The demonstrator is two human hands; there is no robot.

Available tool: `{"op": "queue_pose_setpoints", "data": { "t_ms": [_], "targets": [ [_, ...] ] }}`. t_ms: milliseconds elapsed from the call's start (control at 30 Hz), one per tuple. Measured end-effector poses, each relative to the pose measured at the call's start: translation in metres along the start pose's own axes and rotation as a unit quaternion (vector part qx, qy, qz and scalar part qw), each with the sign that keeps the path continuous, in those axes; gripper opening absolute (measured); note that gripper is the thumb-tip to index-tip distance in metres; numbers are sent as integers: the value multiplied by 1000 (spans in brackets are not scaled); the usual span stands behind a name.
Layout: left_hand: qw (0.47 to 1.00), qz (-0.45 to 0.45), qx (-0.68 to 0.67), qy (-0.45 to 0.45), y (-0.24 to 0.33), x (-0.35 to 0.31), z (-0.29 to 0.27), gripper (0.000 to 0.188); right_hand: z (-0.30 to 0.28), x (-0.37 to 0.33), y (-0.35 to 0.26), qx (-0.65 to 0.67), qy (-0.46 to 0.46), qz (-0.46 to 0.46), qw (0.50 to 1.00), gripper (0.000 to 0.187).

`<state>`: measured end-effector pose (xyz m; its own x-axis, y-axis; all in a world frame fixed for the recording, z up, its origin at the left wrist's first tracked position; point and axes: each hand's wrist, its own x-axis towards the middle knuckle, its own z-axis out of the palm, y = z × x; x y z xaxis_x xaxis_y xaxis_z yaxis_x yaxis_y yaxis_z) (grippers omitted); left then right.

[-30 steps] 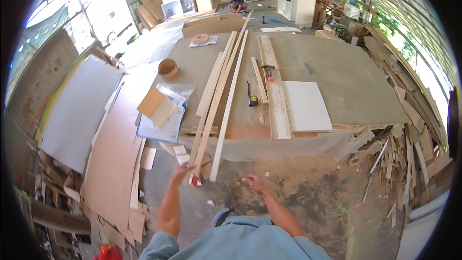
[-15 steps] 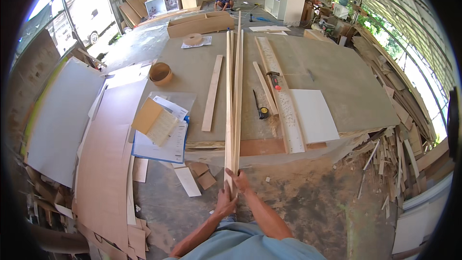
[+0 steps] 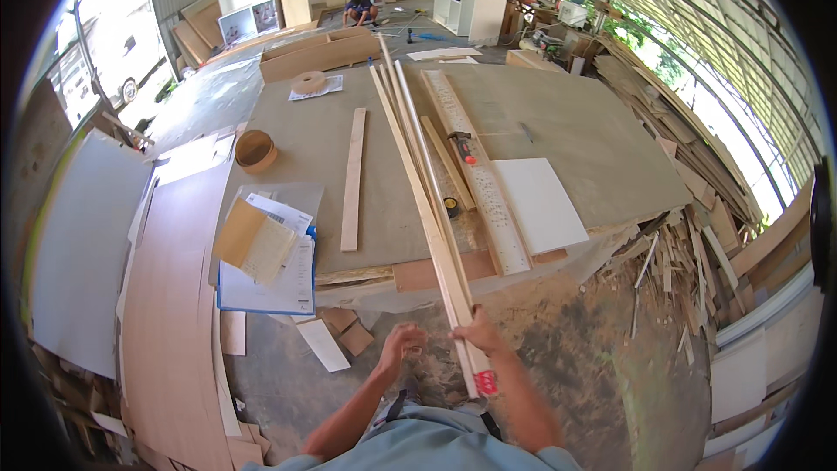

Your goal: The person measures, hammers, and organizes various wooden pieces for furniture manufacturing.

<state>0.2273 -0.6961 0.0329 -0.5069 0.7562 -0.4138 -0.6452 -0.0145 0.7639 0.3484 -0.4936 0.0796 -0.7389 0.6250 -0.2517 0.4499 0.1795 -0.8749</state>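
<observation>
A bundle of long, narrow wooden strips [image 3: 432, 218] slants across the table and juts past its near edge toward me. My right hand [image 3: 481, 332] is wrapped round the strips close to their near end, where red marks show on the end face. To the left of that, my left hand [image 3: 404, 347] hangs in the air, fingers loosely curled and apart from the thumb, holding nothing. Under the strips, a tape measure [image 3: 451, 207] is partly covered. Right of the bundle lie a short wooden strip [image 3: 446, 161] and a long speckled board [image 3: 484, 183] with a red-and-black tool [image 3: 463, 148] on it.
The large table [image 3: 602, 148] also carries a flat strip [image 3: 354, 179], a white panel [image 3: 539, 207], edging rolls [image 3: 255, 150] and papers with a blue clipboard [image 3: 267, 286]. Offcuts [image 3: 689, 275] are heaped at the right. Tall sheets [image 3: 170, 288] stand left. Far back, a person [image 3: 359, 10] crouches.
My left hand has let go of the strips and moved slightly left and up. The bundle's near end has swung right with my right hand, and its strips now slant across the tape measure.
</observation>
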Motion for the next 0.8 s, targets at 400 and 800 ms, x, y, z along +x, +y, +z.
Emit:
{"op": "queue_pose_setpoints", "data": {
  "t_ms": [400, 800],
  "targets": [
    [951, -62, -283, -110, 77, 150, 195, 75, -141, -229, -52, -302, 22, 169, 938, 65],
    [977, -131, -152, -69, -49, 154, 361, 36, -255, -297, 101, -391, 164, 149, 893, 67]
  ]
}}
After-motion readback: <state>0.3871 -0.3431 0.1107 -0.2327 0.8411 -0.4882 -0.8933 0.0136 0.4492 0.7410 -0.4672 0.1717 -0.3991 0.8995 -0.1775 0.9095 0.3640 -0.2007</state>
